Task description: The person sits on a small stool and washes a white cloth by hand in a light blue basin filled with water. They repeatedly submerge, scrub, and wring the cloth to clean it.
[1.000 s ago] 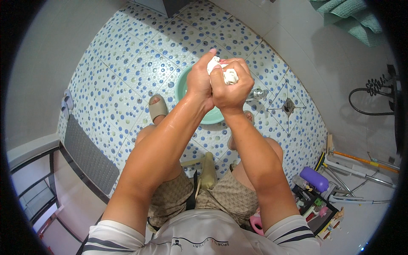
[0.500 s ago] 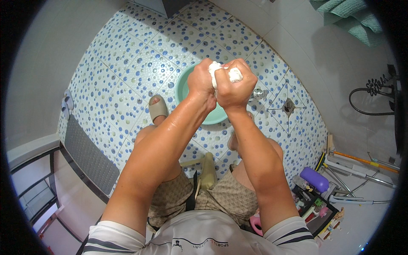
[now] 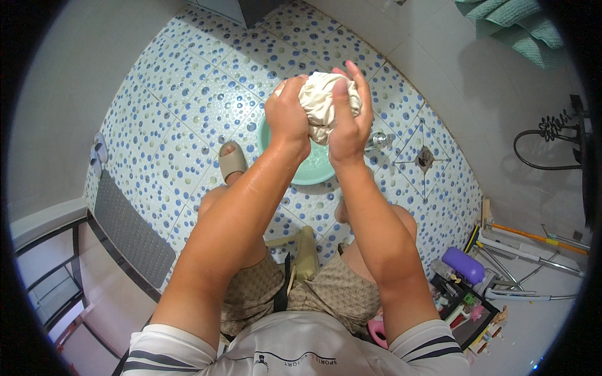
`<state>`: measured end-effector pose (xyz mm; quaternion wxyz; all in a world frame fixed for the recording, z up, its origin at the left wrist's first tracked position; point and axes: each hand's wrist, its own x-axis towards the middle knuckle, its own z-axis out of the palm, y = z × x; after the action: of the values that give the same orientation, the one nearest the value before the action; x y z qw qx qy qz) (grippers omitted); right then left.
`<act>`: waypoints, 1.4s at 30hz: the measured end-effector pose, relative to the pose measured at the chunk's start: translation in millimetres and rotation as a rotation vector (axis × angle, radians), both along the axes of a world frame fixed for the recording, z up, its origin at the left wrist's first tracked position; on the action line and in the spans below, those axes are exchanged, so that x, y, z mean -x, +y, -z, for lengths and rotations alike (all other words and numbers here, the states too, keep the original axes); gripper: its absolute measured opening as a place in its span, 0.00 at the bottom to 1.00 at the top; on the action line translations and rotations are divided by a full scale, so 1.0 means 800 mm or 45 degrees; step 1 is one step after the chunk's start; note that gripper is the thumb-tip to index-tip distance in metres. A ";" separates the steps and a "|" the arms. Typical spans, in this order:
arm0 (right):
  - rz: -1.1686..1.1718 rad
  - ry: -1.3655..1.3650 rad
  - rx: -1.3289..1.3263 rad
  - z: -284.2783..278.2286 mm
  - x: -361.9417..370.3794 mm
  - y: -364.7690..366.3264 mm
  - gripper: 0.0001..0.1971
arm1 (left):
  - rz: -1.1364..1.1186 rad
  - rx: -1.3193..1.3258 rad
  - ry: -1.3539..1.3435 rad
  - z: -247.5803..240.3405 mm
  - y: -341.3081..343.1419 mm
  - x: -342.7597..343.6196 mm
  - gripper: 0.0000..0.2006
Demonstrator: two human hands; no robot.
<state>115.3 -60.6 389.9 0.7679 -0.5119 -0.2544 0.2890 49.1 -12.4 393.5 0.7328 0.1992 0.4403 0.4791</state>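
Between my two hands is a crumpled white cloth [image 3: 323, 100], bunched into a loose wet-looking ball. My left hand [image 3: 288, 116] grips its left side with the fingers curled round it. On the other side my right hand [image 3: 352, 119] presses against the bundle, its thumb on top and its fingers stretched along the far right side. Both hands are held above a pale green basin [image 3: 313, 172] on the floor, which has water in it. The hands and cloth cover much of the basin.
A chrome tap [image 3: 379, 141] is right of the basin, near a floor drain [image 3: 426, 159]. Slippered feet stand either side; one slipper [image 3: 232, 160] is plain. A grey mat [image 3: 132, 225] lies left. At right are a purple bottle [image 3: 464, 264], poles and a black rack [image 3: 480, 319].
The tightly squeezed cloth has loosened into a larger bundle. My right hand has opened up from its fist round the cloth, and my left hand has shifted slightly left.
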 end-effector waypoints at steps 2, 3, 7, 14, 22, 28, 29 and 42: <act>-0.126 0.322 0.012 0.000 -0.006 0.001 0.31 | -0.085 -0.166 0.056 -0.006 -0.002 -0.001 0.15; -0.182 0.458 0.023 -0.003 -0.007 -0.001 0.30 | -0.013 -0.247 0.053 -0.006 -0.002 0.001 0.18; -0.148 0.519 0.096 -0.004 -0.009 -0.006 0.18 | 0.069 -0.297 -0.082 -0.006 -0.018 -0.009 0.14; 0.181 0.091 0.158 0.000 0.001 -0.010 0.08 | 0.282 -0.053 -0.105 -0.002 -0.021 -0.006 0.17; 0.200 -0.111 0.183 0.002 -0.005 -0.010 0.08 | 0.118 0.037 -0.027 -0.006 -0.018 -0.011 0.10; 0.192 -0.148 0.195 0.001 -0.014 -0.009 0.09 | 0.093 0.018 0.031 -0.006 -0.019 -0.013 0.09; 0.195 -0.131 0.188 0.000 -0.014 -0.009 0.09 | 0.099 0.016 0.046 -0.006 -0.019 -0.012 0.09; 0.143 0.072 0.108 0.006 -0.004 -0.007 0.13 | 0.065 0.049 0.061 -0.006 -0.015 -0.013 0.10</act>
<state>118.5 -66.4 384.9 0.7674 -0.5491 -0.1910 0.2704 59.2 -24.0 398.1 0.7376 0.2076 0.4615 0.4469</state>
